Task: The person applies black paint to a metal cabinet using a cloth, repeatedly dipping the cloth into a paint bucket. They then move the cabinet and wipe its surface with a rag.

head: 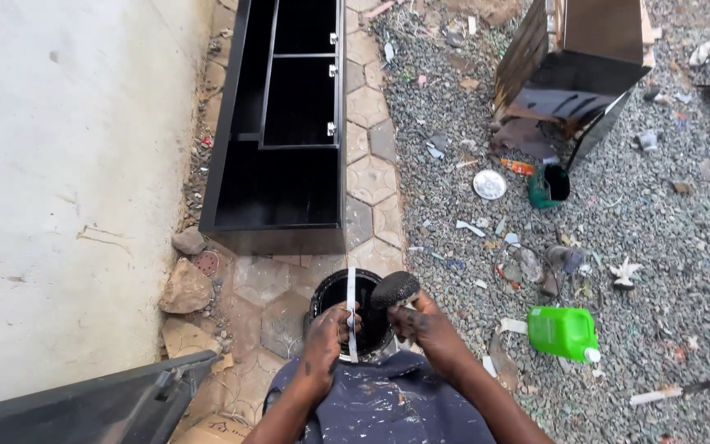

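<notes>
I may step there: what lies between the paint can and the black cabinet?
In the head view, only bare paving lies between paint can and cabinet.

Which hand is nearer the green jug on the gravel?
Right. The right hand, holding a small roller over the paint can, is on the green jug side; the left hand, gripping a strip, is farther away.

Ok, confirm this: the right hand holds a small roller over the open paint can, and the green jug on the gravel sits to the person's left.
Not quite. The head view shows the green jug lying on the gravel to the person's right, not the left. The rest stands: the right hand holds a small dark roller over the open paint can.
</notes>
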